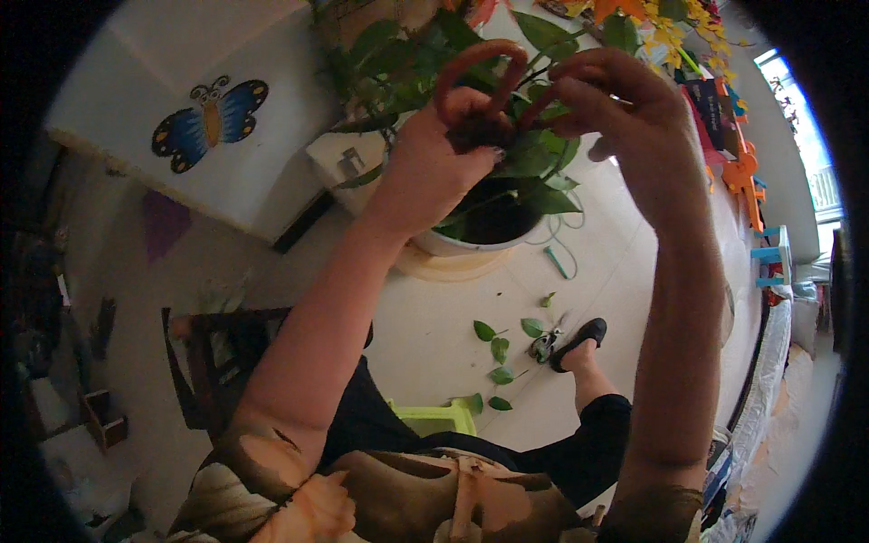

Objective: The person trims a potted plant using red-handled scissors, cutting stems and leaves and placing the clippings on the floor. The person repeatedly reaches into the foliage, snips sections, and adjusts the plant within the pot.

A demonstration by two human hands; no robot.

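My left hand [434,170] is closed around a dark brown, rough-looking clump [478,132] above a leafy green potted plant [533,159]. Out of that grip rises a thick reddish-brown loop [485,51], like a cord or a handle; which it is I cannot tell. Opposite, my right hand [624,108] has its fingertips pinched on another reddish-brown strand [536,112] that runs down to the clump. Heart-shaped leaves surround both hands and hide part of the grip. Below them, the white pot [468,246] with dark soil stands on a pale round base [455,265].
Cut leaves [501,375] lie on the tiled floor near my shoe [580,343]. A green cord with a handle [558,263] lies right of the pot. A lime-green stool [434,417] is beneath me. At left stands a white panel with a butterfly decoration [212,123].
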